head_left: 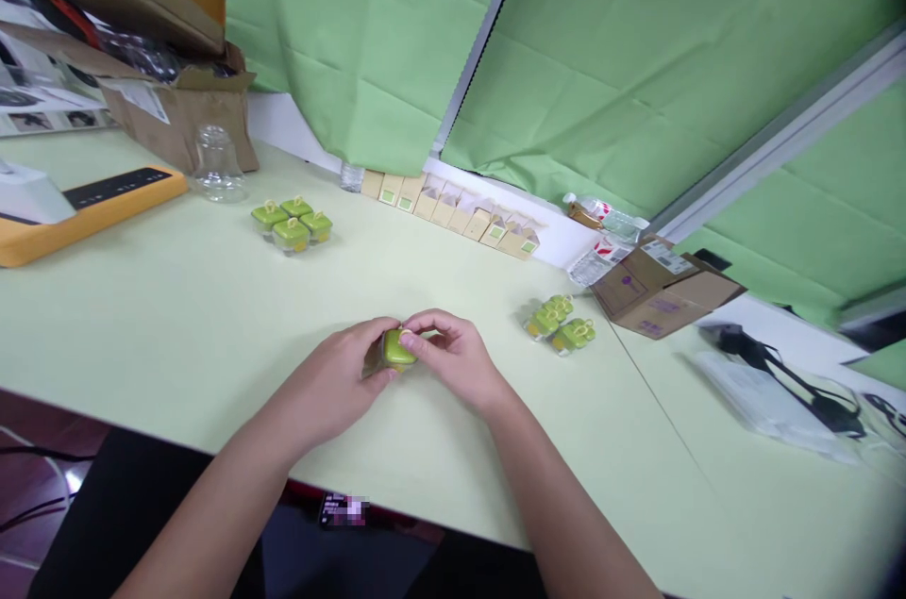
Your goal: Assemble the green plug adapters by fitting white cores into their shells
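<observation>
A small green-lidded clear box (396, 349) sits between both hands, just above the pale green table (176, 316). My left hand (346, 373) grips its left side with curled fingers. My right hand (453, 354) pinches its top edge near the yellow loop. A group of several similar green-lidded boxes (292, 224) stands at the far left. Another cluster of green boxes (559, 324) lies to the right of my hands.
A row of small beige cartons (453, 207) lines the back wall under green curtains. Cardboard boxes (176, 99) and a clear jar (214, 167) stand at back left beside a yellow device (85, 207). A flattened carton (662, 288), plastic bottles (605, 217) and black cables (785, 377) lie at right.
</observation>
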A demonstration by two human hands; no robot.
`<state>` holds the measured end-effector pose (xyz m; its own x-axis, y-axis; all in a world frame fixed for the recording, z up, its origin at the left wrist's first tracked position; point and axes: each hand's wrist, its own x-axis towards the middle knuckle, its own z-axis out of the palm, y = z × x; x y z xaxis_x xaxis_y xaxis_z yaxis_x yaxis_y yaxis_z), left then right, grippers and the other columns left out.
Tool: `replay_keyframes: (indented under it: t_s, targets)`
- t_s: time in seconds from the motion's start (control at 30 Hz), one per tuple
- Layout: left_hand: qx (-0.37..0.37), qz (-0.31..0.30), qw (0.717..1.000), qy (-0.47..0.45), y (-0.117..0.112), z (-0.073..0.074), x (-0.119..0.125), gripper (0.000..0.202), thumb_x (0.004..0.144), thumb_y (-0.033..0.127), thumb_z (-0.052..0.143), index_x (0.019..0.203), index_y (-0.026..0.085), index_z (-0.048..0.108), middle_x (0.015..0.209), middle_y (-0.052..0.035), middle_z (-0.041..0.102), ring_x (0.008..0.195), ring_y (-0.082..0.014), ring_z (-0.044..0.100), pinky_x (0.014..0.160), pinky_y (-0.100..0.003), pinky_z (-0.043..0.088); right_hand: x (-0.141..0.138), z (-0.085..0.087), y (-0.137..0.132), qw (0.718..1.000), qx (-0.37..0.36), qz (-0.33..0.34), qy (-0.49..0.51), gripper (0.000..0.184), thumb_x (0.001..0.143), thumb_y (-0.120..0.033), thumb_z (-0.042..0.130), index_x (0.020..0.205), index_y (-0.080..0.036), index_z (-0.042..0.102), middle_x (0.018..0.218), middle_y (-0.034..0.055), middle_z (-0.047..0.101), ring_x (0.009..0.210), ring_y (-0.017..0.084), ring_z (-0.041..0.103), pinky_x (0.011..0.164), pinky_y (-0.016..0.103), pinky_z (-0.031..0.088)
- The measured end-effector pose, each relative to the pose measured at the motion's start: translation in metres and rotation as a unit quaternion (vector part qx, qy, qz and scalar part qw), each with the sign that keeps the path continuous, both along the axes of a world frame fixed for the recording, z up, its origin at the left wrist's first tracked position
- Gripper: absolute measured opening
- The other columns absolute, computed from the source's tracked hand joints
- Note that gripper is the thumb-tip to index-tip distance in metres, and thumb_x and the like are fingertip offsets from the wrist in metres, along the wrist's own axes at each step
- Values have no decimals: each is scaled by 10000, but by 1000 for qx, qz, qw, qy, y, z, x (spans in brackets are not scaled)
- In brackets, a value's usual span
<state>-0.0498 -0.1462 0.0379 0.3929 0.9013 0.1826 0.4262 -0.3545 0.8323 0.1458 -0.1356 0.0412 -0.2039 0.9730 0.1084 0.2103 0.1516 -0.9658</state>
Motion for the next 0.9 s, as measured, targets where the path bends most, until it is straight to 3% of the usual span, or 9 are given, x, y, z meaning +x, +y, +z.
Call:
replay_keyframes:
  t_s: [0.17,0.4,0.57,0.7,0.8,0.9]
  targets:
    - [4,-2,1000,10,0,-3,1,458,853,221,587,1304,303,580,1200,-28,700,1014,-211,672,842,-311,524,1,-6,1,1000,12,7,2,207,814,-422,752,872,-225,719,984,38,702,903,178,656,785,319,531]
    - [5,-1,1000,29,-2,2,2,324,872,323,608,1194,288,601,1041,-13,705,882,-204,656,721,-301,491,-4,-6,-1,999,51,-2,-16,167,844,-391,725,841,-224,708,1003,49,687,946,191,650,786,316,521]
    - [2,12,998,56,2,-1,3,304,883,353,600,1178,281,585,1086,-22,703,960,-230,664,761,-328,504,-3,2,0,995,1,-23,102,200,838,-418,731,850,-231,661,1075,44,706,972,190,663,878,338,538]
    - [29,96,989,107,6,-8,0,404,895,352,575,1284,248,543,1245,-90,664,1136,-304,624,920,-432,504,7,8,6,956,-81,-91,268,269,833,-461,716,889,-261,546,1115,18,712,969,216,707,783,355,593]
    - [79,180,970,142,9,-11,-3,463,922,330,524,1359,181,489,1349,-166,593,1226,-358,565,993,-507,477,13,6,9,930,-148,-142,306,273,821,-432,734,898,-247,549,1034,27,713,898,209,728,694,321,606]
    - [150,217,955,136,8,-10,-2,542,919,323,536,1420,148,425,1473,-203,461,1355,-382,443,1074,-539,425,12,3,8,926,-183,-140,298,284,788,-375,788,913,-222,584,980,37,715,907,186,724,834,333,606]
